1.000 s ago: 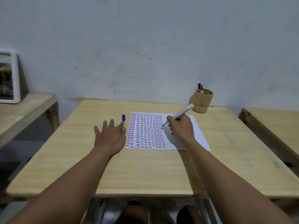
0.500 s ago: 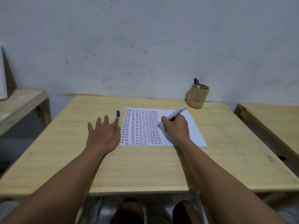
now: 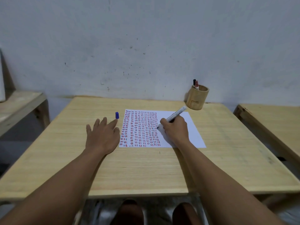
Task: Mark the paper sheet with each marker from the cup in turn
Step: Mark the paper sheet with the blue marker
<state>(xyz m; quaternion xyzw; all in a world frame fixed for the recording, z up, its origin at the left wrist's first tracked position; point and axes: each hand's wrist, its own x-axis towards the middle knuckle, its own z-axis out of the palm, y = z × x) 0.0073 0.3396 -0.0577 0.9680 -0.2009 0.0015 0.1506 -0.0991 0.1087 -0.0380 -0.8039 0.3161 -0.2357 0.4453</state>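
Note:
A white paper sheet (image 3: pixel 193 127) lies on the wooden table (image 3: pixel 146 168), its left two thirds filled with rows of short red, blue and black strokes. My right hand (image 3: pixel 175 129) grips a white marker (image 3: pixel 177 113), tip down on the paper at the right end of the rows. My left hand (image 3: pixel 102 135) rests flat on the table just left of the sheet, fingers spread. A blue marker cap (image 3: pixel 117 115) stands beyond its index fingertip. The bamboo cup (image 3: pixel 197 99) at the back right holds two markers (image 3: pixel 196 84), one black-capped and one red-capped.
The table butts against a scuffed pale wall. A second wooden table (image 3: pixel 272 124) stands close on the right and a wooden bench or shelf (image 3: pixel 19 104) on the left. My knees show below the table's front edge.
My right hand has shifted slightly down the sheet with the marker tip on the paper. The camera view has drifted left. My left hand stays flat.

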